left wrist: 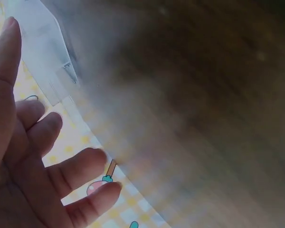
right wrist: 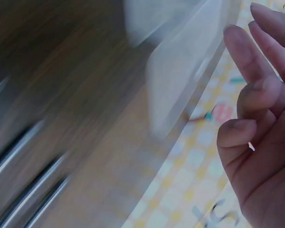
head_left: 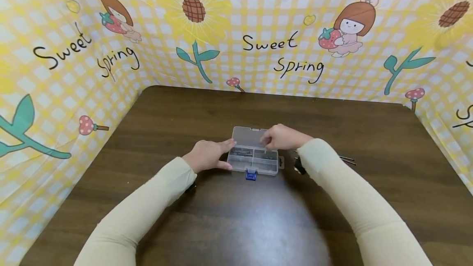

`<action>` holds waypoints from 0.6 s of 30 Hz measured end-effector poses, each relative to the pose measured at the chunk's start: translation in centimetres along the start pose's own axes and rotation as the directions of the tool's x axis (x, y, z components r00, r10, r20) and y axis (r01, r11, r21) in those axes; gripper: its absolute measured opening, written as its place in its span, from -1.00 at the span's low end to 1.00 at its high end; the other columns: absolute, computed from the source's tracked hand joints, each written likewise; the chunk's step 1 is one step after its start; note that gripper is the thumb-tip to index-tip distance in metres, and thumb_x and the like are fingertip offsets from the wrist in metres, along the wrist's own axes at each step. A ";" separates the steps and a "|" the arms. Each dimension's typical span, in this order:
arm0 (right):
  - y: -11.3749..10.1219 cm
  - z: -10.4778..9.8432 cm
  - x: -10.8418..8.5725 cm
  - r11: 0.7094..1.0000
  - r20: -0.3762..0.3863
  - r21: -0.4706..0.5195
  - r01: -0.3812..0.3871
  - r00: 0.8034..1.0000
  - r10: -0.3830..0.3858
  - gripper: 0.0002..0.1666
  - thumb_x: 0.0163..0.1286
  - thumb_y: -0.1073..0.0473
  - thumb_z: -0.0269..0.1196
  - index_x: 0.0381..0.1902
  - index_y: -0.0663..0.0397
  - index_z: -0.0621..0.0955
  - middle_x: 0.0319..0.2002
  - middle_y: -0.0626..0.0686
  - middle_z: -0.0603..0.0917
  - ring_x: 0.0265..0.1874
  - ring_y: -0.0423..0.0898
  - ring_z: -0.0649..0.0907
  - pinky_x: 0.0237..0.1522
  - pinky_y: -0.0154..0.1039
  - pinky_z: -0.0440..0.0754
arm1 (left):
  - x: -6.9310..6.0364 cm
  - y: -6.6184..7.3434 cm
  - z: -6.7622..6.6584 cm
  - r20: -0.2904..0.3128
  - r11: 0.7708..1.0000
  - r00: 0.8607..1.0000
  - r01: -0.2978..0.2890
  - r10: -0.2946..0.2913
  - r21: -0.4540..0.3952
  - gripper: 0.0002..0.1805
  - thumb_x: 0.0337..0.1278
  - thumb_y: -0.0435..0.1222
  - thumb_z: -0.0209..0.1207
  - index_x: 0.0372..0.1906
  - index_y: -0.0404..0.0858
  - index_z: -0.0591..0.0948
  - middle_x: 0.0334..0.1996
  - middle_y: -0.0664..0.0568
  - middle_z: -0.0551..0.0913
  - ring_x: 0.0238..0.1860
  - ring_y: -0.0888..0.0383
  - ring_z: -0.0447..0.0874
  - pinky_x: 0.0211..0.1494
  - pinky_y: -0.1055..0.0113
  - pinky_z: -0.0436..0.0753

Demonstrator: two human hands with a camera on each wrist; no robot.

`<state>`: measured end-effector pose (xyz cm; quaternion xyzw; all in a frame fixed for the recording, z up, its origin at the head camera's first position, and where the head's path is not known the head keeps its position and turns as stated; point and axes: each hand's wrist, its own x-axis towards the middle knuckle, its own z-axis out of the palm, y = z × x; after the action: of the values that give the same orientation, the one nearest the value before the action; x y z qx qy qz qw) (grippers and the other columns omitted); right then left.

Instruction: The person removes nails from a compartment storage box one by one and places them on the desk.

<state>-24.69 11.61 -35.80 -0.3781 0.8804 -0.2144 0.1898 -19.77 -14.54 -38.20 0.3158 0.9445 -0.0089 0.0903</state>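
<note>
The compartment box (head_left: 266, 172) sits on the table between the two hands, with its lid (head_left: 245, 136) swung open on the far side and its blue latch (head_left: 251, 175) facing the person. The left hand (head_left: 208, 155) steadies the box's left end with extended, relaxed fingers: fingertips at the rear corner, thumb at the front corner. The right hand (head_left: 286, 136) is over the rear right compartment with fingers bent; whether it pinches a part cannot be determined. Thin metal pieces (head_left: 242, 152) lie in the rear compartment nearest the left hand. Metal rods (head_left: 347, 160) lie on the table (head_left: 184, 114) beyond the right forearm. The step in hand appears to be sorting small parts inside the box; the next move would call for a fine fingertip grip, with the box kept steady. The right sleeve (head_left: 354, 200) hides part of the rods (the right wrist view shows several, blurred and cut off at its edge). The contents of the rear right compartment are too small to identify.
</note>
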 end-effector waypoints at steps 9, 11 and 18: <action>-3.2 1.7 3.3 0.994 0.063 -0.100 0.036 0.998 -0.030 -0.74 0.26 0.40 0.24 -0.09 0.24 0.70 -0.15 0.10 0.72 -0.17 -0.07 0.68 -0.09 -0.21 0.60 | 0.2 0.2 0.7 -0.037 1.000 0.999 0.005 -0.004 0.030 -0.12 -0.05 0.25 0.20 0.36 -0.14 0.42 0.30 0.04 0.41 -0.49 0.06 0.64 -0.69 0.35 0.25; -3.6 1.9 3.8 0.991 0.064 -0.129 0.035 0.998 -0.027 -0.77 0.25 0.37 0.27 -0.12 0.23 0.72 -0.18 0.09 0.73 -0.17 -0.07 0.69 -0.09 -0.22 0.60 | 0.2 0.0 0.8 -0.046 0.999 0.999 0.002 0.000 0.042 -0.11 -0.06 0.26 0.19 0.37 -0.13 0.41 0.30 0.05 0.41 -0.61 0.11 0.53 -0.71 0.36 0.18; -4.4 2.3 4.6 0.979 0.062 -0.197 0.052 0.997 -0.041 -0.78 0.27 0.40 0.24 -0.15 0.22 0.73 -0.17 0.10 0.74 -0.14 -0.05 0.70 -0.05 -0.20 0.58 | 0.0 -0.2 0.8 -0.080 0.999 0.996 -0.027 0.029 0.028 -0.10 -0.06 0.29 0.15 0.37 -0.14 0.41 0.29 0.01 0.45 -0.77 0.21 0.23 -0.70 0.39 0.07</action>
<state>-23.91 4.86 -36.24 -0.4215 0.8825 -0.1189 0.1714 -19.72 -14.79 -39.01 0.3305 0.9425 -0.0075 0.0484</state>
